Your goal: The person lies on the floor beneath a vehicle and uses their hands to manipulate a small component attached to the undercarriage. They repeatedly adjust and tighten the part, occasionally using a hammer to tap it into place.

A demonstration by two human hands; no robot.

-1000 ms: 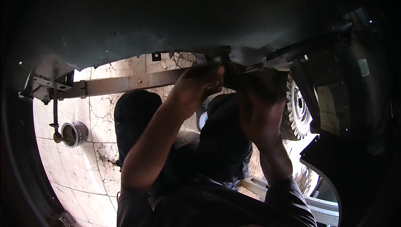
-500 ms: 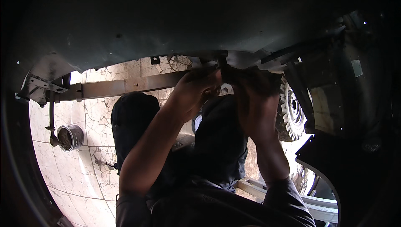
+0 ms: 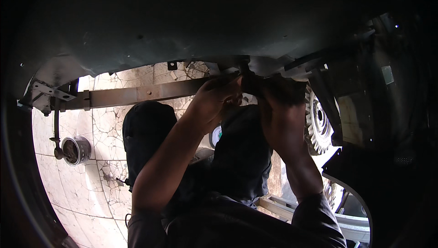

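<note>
Both my hands are raised to a dark metal part (image 3: 248, 81) under the curved dark panel (image 3: 182, 24). My left hand (image 3: 211, 100) is closed beside the right end of a long flat metal bar (image 3: 150, 92), its fingers curled at the part's left side. What they grip is hidden. My right hand (image 3: 285, 116) reaches up to the part's right side. Its fingertips disappear in deep shadow, so their grip does not show.
A round tin (image 3: 76, 151) with dark contents lies on the cracked tile floor (image 3: 109, 129) at left. A toothed wheel (image 3: 319, 116) is at right, beside a dark slanted bar (image 3: 329, 104). A bracket (image 3: 48, 94) hangs at far left. My dark-clothed knees (image 3: 148, 129) are below the bar.
My right hand and forearm have shifted slightly right and down. My left hand has edged a little to the right, staying at the dark metal part.
</note>
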